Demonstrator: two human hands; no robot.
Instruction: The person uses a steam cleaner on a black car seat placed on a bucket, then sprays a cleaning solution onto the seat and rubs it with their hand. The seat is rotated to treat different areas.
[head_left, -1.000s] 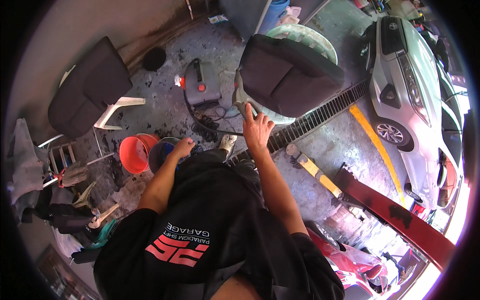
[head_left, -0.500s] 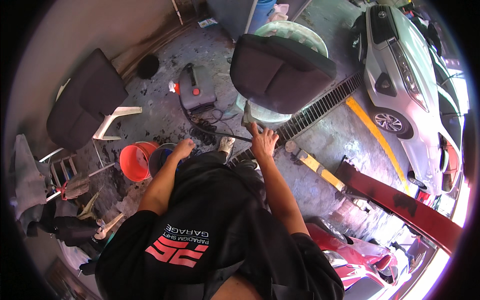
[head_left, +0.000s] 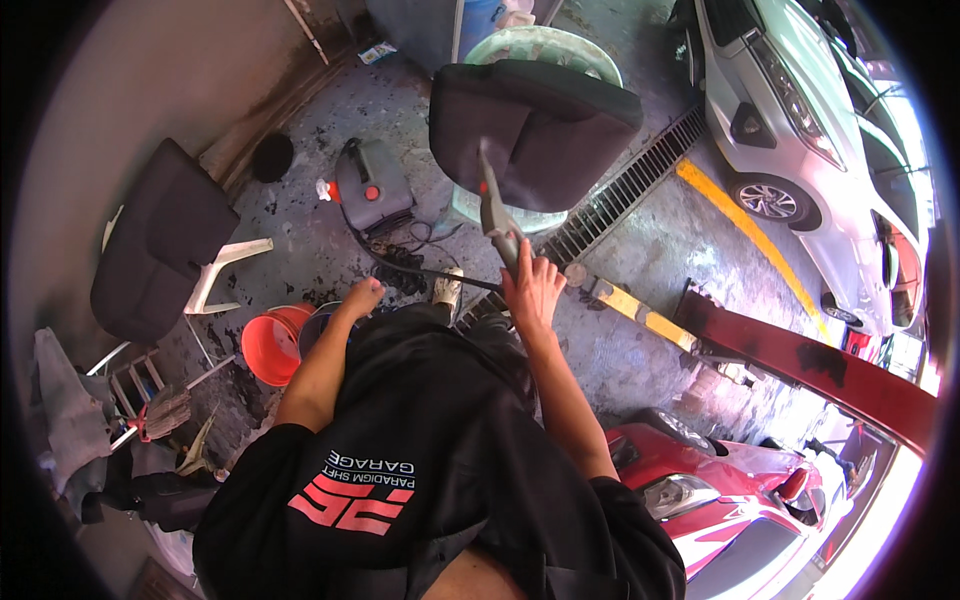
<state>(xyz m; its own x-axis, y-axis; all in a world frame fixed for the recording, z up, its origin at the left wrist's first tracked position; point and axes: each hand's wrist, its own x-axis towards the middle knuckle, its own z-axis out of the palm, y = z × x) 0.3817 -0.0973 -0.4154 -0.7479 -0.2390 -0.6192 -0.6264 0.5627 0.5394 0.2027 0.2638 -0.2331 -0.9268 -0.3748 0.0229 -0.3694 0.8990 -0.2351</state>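
Left of the held wand (head_left: 493, 212) stands an orange bucket (head_left: 268, 350), contents unclear.

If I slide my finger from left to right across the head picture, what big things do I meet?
Dark seat cushion → orange bucket → grey machine with a red knob → grey nozzle tool → yellow metal bar → silver car.
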